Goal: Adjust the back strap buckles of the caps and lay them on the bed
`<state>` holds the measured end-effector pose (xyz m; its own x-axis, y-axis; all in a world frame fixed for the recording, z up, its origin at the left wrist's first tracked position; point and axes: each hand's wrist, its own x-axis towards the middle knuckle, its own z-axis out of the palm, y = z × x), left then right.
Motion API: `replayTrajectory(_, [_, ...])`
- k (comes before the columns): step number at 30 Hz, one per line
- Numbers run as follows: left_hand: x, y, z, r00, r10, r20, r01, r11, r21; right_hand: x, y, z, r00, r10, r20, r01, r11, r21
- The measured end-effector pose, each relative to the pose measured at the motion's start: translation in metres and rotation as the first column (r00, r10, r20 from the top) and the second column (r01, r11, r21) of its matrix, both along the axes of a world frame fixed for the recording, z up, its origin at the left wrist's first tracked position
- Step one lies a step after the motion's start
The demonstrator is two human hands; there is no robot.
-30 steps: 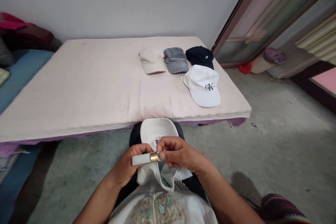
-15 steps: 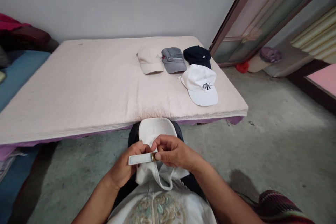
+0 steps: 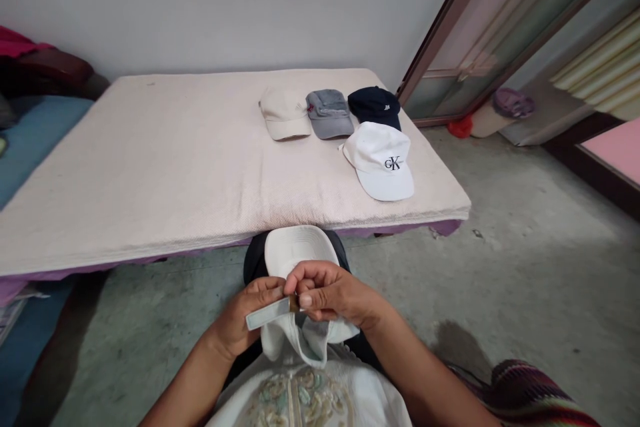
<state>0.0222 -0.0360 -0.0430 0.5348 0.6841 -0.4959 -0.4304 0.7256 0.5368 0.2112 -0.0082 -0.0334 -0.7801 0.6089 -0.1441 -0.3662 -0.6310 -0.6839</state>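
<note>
A white cap [image 3: 300, 245] lies in the lap, upside down, with its brim pointing away from me and its back opening toward me. Its light strap [image 3: 267, 315] sticks out to the left, tilted, and a brass-coloured buckle [image 3: 293, 303] sits at the strap's right end. My left hand [image 3: 243, 317] is closed on the strap close to the buckle, its fingertips partly hidden. From the right, my right hand [image 3: 333, 290] pinches at the buckle with thumb and fingers. Both hands cover the middle of the cap.
On the bed [image 3: 175, 160] ahead lie a beige cap [image 3: 284, 113], a grey cap [image 3: 330, 113], a navy cap [image 3: 374, 105] and a white cap with black letters [image 3: 383, 160]. A striped woven thing [image 3: 530, 393] is at lower right; a glass-panelled door [image 3: 460, 60] stands behind.
The strap's free left end has tilted downward. Both hands stay at the buckle, with the left fingers shifted slightly; the caps on the bed have not moved.
</note>
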Motion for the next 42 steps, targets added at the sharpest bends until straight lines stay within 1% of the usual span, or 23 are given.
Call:
replayTrajectory(2, [-0.001, -0.001, -0.003, 1.000, 0.016, -0.001, -0.016, 1.000, -0.007, 0.000, 0.001, 0.000, 1.000, -0.005, 0.010, 0.005, 1.000, 0.004])
replayTrajectory(5, [-0.002, -0.002, -0.006, 0.998, 0.063, -0.006, -0.063, 0.998, -0.008, 0.000, 0.001, 0.000, 0.997, -0.033, 0.070, 0.032, 0.999, 0.012])
replayTrajectory(7, [-0.003, -0.002, -0.006, 0.996, 0.085, -0.014, -0.085, 0.996, 0.004, -0.001, 0.001, 0.000, 0.993, -0.054, 0.101, 0.054, 0.999, 0.003])
replayTrajectory(9, [-0.004, -0.001, -0.004, 0.996, 0.075, -0.039, -0.074, 0.997, 0.022, -0.001, 0.001, 0.000, 0.991, -0.067, 0.115, 0.069, 0.998, -0.011])
replayTrajectory(13, [-0.002, 0.002, 0.006, 0.988, 0.032, -0.151, -0.020, 0.996, 0.085, -0.002, 0.002, 0.002, 0.988, -0.084, 0.128, 0.087, 0.996, -0.018])
replayTrajectory(18, [-0.002, 0.003, 0.022, 0.949, -0.020, -0.314, 0.087, 0.976, 0.200, -0.001, 0.004, 0.008, 0.986, -0.076, 0.148, 0.075, 0.997, 0.012])
replayTrajectory(20, [-0.002, 0.002, 0.026, 0.942, -0.028, -0.336, 0.099, 0.975, 0.197, 0.000, 0.004, 0.009, 0.983, -0.075, 0.168, 0.072, 0.997, 0.026])
replayTrajectory(23, [-0.004, 0.002, 0.030, 0.947, -0.033, -0.320, 0.089, 0.983, 0.163, 0.001, 0.003, 0.008, 0.977, -0.079, 0.197, 0.074, 0.997, 0.029])
replayTrajectory(25, [-0.006, 0.004, 0.034, 0.949, -0.071, -0.309, 0.132, 0.975, 0.181, 0.000, 0.002, 0.007, 0.975, -0.084, 0.206, 0.080, 0.996, 0.025])
replayTrajectory(27, [-0.009, 0.007, 0.039, 0.927, -0.141, -0.347, 0.236, 0.939, 0.250, -0.001, 0.001, 0.008, 0.972, -0.093, 0.215, 0.089, 0.996, 0.030])
replayTrajectory(29, [-0.011, 0.011, 0.046, 0.877, -0.197, -0.439, 0.355, 0.880, 0.316, -0.003, 0.000, 0.010, 0.968, -0.108, 0.228, 0.101, 0.994, 0.040])
replayTrajectory(31, [-0.011, 0.014, 0.053, 0.825, -0.220, -0.521, 0.439, 0.829, 0.346, -0.005, -0.001, 0.013, 0.961, -0.127, 0.244, 0.119, 0.992, 0.047])
replayTrajectory(32, [-0.011, 0.014, 0.056, 0.811, -0.220, -0.542, 0.458, 0.815, 0.354, -0.006, -0.001, 0.015, 0.959, -0.136, 0.249, 0.129, 0.991, 0.047])
replayTrajectory(35, [-0.012, 0.014, 0.058, 0.812, -0.214, -0.544, 0.460, 0.808, 0.369, -0.007, -0.001, 0.019, 0.958, -0.139, 0.250, 0.132, 0.990, 0.045])
replayTrajectory(42, [-0.018, 0.012, 0.050, 0.845, -0.224, -0.486, 0.420, 0.840, 0.343, -0.005, 0.000, 0.018, 0.971, -0.100, 0.218, 0.090, 0.994, 0.053])
